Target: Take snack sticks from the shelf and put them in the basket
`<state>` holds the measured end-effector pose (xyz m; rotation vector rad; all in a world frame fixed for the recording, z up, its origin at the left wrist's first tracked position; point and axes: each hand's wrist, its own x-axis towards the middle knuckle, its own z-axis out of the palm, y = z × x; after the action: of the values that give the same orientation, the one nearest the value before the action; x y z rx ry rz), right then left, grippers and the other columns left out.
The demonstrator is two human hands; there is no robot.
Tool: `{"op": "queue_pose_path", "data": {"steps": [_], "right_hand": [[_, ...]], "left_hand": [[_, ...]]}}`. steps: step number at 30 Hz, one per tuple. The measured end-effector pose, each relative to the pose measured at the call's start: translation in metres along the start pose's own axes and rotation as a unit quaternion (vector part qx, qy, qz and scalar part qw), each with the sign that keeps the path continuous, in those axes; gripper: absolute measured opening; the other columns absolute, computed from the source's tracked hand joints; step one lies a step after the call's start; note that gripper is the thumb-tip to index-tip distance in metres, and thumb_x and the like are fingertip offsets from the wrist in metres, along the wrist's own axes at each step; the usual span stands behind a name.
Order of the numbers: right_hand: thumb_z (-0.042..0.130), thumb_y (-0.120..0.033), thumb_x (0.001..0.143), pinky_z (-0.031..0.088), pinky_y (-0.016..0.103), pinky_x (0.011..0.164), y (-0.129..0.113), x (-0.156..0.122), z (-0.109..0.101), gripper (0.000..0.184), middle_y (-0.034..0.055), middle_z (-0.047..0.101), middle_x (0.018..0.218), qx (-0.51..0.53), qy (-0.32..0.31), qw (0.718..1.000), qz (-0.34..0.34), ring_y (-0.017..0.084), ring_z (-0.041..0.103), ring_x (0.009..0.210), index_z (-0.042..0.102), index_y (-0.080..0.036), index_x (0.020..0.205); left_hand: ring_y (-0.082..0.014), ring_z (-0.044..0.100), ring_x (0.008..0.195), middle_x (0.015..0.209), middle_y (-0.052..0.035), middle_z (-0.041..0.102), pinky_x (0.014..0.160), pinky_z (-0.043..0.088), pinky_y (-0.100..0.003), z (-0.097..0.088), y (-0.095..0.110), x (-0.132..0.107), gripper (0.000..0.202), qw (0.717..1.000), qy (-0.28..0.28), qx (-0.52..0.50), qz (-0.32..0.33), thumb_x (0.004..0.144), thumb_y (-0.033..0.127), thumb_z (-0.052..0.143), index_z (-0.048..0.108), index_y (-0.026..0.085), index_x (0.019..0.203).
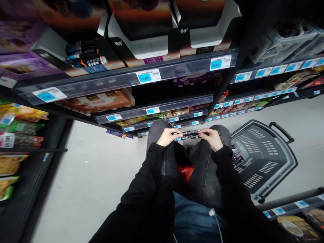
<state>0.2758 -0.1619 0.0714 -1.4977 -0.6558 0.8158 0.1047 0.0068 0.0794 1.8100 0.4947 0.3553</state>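
Observation:
Between my two hands stretches a narrow black stick packet (190, 134) with white print and a blue patch near its left end. My left hand (167, 136) pinches the left end between thumb and finger. The right end is pinched the same way by my right hand (212, 138). Both hands are just above my knees, in grey jeans. Similar dark packets (87, 55) with blue and orange parts lie in an opened display carton (52, 44) on the upper shelf.
Shelves with price tags (149, 77) rise in front of me. To the right on the floor stands a grey shopping basket (265, 152) with a handle and some items inside. Bagged snacks (21, 130) fill a rack at the left. More shelving (293, 206) edges in at the lower right.

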Motion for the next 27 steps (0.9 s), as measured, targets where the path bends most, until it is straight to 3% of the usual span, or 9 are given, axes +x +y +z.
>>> {"op": "queue_pose_path", "data": {"steps": [6, 12, 18, 22, 27], "right_hand": [[0.068, -0.031, 0.069, 0.044, 0.039, 0.091, 0.003, 0.001, 0.002, 0.014, 0.0064, 0.069, 0.09, -0.038, 0.043, 0.998, -0.041, 0.022, 0.063, 0.092, 0.069, -0.018, 0.074], [0.064, -0.031, 0.073, 0.043, 0.038, 0.092, 0.004, 0.001, 0.007, 0.013, 0.0076, 0.068, 0.092, -0.061, 0.075, 0.992, -0.083, 0.021, 0.062, 0.094, 0.065, -0.017, 0.073], [0.06, -0.028, 0.076, 0.041, 0.039, 0.093, 0.0, 0.0, 0.013, 0.012, 0.0076, 0.065, 0.09, -0.095, 0.117, 0.98, -0.132, 0.02, 0.06, 0.094, 0.061, -0.018, 0.071], [0.059, -0.028, 0.077, 0.041, 0.038, 0.092, -0.003, -0.001, 0.014, 0.011, 0.007, 0.064, 0.088, -0.111, 0.139, 0.973, -0.147, 0.021, 0.059, 0.093, 0.059, -0.018, 0.071], [0.058, -0.028, 0.077, 0.042, 0.035, 0.09, -0.006, -0.005, 0.011, 0.011, 0.0056, 0.064, 0.085, -0.112, 0.138, 0.973, -0.148, 0.02, 0.059, 0.091, 0.059, -0.019, 0.073]], "left_hand": [[-0.0195, 0.063, 0.088, 0.092, -0.0061, 0.071, 0.085, 0.046, -0.033, 0.009, -0.001, 0.003, 0.018, 0.995, 0.035, 0.067, 0.066, 0.079, 0.034, 0.062, 0.069, 0.018, 0.074], [-0.0202, 0.057, 0.097, 0.091, -0.0053, 0.071, 0.091, 0.042, -0.035, 0.019, -0.003, 0.006, 0.018, 0.983, 0.1, 0.11, 0.106, 0.084, 0.029, 0.057, 0.063, 0.018, 0.071], [-0.0206, 0.055, 0.095, 0.088, -0.0046, 0.071, 0.091, 0.04, -0.036, 0.025, -0.001, 0.009, 0.017, 0.98, 0.138, 0.125, 0.074, 0.084, 0.028, 0.055, 0.058, 0.019, 0.07], [-0.0197, 0.057, 0.085, 0.09, -0.0052, 0.07, 0.085, 0.041, -0.035, 0.029, 0.0, 0.009, 0.017, 0.984, 0.135, 0.11, 0.026, 0.083, 0.03, 0.056, 0.057, 0.018, 0.071], [-0.0178, 0.063, 0.089, 0.093, -0.0053, 0.07, 0.084, 0.045, -0.031, 0.03, -0.001, 0.007, 0.017, 0.992, 0.117, 0.043, 0.005, 0.076, 0.03, 0.064, 0.055, 0.018, 0.083]]}}
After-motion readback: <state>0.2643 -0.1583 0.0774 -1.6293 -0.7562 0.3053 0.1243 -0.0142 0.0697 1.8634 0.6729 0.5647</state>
